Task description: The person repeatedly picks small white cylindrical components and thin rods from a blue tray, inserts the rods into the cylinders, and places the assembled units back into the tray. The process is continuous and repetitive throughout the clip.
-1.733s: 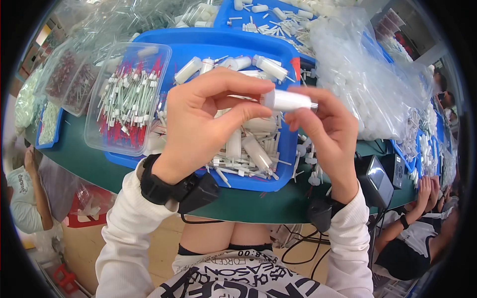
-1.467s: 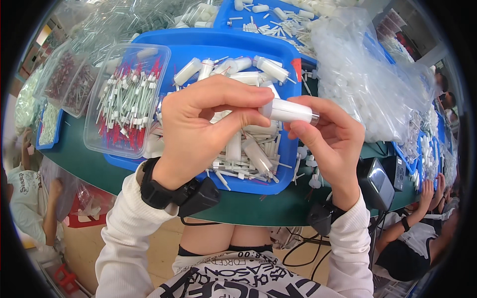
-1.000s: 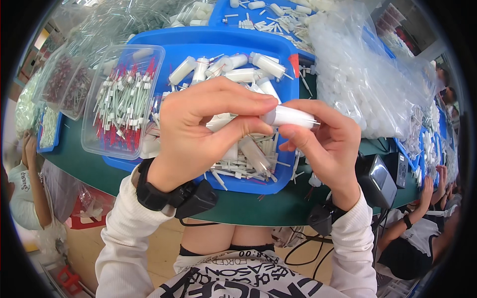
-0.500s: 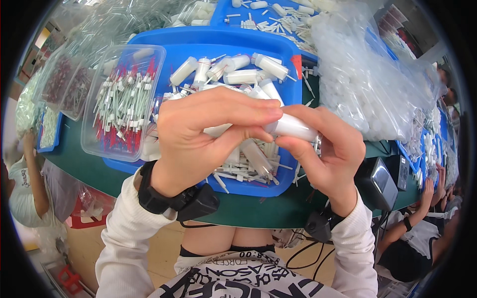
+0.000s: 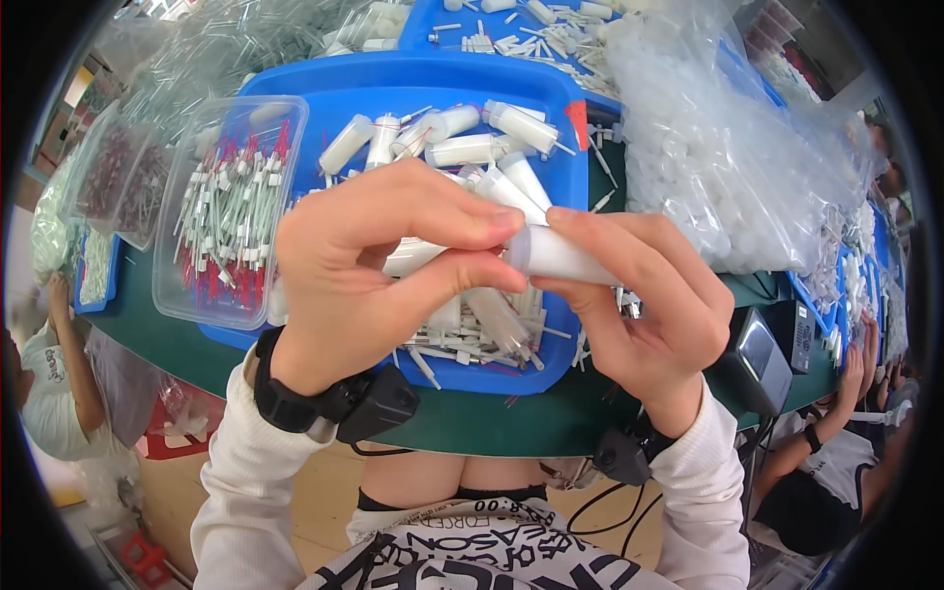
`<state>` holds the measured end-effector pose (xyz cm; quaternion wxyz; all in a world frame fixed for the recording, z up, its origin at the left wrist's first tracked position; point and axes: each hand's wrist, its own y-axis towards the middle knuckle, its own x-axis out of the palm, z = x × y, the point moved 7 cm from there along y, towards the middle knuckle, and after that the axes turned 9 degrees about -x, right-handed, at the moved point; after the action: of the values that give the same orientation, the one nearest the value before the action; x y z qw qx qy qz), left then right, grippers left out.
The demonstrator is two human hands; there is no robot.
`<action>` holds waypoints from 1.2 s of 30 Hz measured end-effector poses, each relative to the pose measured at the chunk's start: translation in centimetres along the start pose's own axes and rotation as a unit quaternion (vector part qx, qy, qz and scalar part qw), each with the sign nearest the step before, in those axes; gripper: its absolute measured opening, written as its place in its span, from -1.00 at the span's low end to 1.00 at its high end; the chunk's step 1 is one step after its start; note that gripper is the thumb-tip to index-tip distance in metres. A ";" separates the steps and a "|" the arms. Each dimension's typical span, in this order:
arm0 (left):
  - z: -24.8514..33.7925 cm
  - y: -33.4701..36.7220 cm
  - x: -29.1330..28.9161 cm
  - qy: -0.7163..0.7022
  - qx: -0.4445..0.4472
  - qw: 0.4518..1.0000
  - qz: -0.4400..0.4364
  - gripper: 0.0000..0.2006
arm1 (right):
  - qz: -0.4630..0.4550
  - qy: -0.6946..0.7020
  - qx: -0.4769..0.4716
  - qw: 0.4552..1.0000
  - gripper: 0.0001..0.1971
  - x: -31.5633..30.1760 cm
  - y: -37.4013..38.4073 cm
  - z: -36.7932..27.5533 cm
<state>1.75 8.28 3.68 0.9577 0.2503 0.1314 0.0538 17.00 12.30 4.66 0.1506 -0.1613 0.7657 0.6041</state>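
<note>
Above the tray, a white cylindrical tube (image 5: 567,258) with a translucent collar at its left end lies nearly level between my two hands. My right hand (image 5: 649,295) wraps thumb and fingers round its body. The thumb and fingertips of my left hand (image 5: 393,261) pinch the collar end from above and below. A bit of thin reddish wire seems to show there, partly hidden by the fingers. Behind and below my hands, the blue tray (image 5: 423,77) holds several similar white tubes (image 5: 462,150) and many thin white pieces (image 5: 462,346).
Left of the tray stands a clear plastic box (image 5: 172,295) of red-and-white wired pieces. A large clear bag (image 5: 708,187) of white parts sits at the right, near a black-and-grey device (image 5: 749,359). Another blue tray (image 5: 418,34) lies behind. Other people work on both sides.
Both hands have shifted slightly left with the tube. My left fingertips have parted a little and slid toward the tube's end, leaving its collar more visible.
</note>
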 end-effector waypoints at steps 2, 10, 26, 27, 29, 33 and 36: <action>0.5 0.0 0.2 0.051 0.026 0.998 0.005 -0.77 | 0.000 0.000 -0.008 1.000 -0.66 0.0 0.0 0.1; 0.6 -0.1 0.3 0.034 0.001 0.999 0.005 -0.73 | -0.020 0.034 0.016 0.999 -0.66 0.0 0.2 0.4; 0.5 -0.2 0.6 0.055 0.027 0.998 -0.014 -0.72 | -0.034 0.032 0.004 0.999 -0.68 0.1 0.0 0.4; 0.5 -0.2 0.5 0.058 0.029 0.998 -0.019 -0.72 | -0.032 0.031 -0.004 0.999 -0.68 0.1 0.0 0.3; 0.6 -0.2 0.5 0.062 0.036 0.997 -0.028 -0.70 | -0.033 0.041 -0.006 0.999 -0.68 0.2 0.2 0.3; 1.3 0.0 0.5 0.065 0.080 0.995 0.006 -0.66 | -0.042 0.129 0.092 0.987 -0.70 0.4 0.7 0.8; 1.4 0.1 0.5 0.072 0.105 0.992 0.002 -0.65 | -0.040 0.181 0.158 0.970 -0.73 1.0 -0.5 1.6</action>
<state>2.60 7.78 4.75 0.9140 0.3454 0.2043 0.0596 16.38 13.69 3.46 0.0570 -0.2723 0.8592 0.4295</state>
